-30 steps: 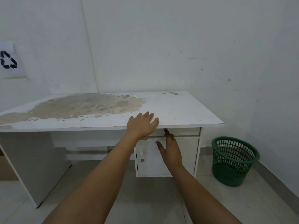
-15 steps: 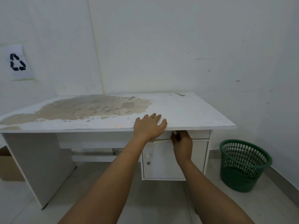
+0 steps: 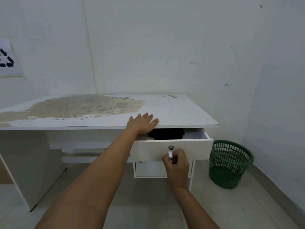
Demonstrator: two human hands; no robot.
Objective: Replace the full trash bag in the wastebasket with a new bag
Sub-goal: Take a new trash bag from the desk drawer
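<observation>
The right hand (image 3: 177,164) pinches the small white knob (image 3: 170,155) of the white desk drawer (image 3: 186,150); black bag material (image 3: 166,133) lies inside, above. The left hand (image 3: 142,123) rests flat on the desktop (image 3: 181,111). The green plastic mesh wastebasket (image 3: 230,164) stands right of the grip.

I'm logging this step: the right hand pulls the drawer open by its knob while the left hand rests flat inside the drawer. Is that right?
Not quite. The head view shows the left hand resting flat on the desk top, at its front edge, not inside the drawer. The right hand does grip the white knob.
</observation>
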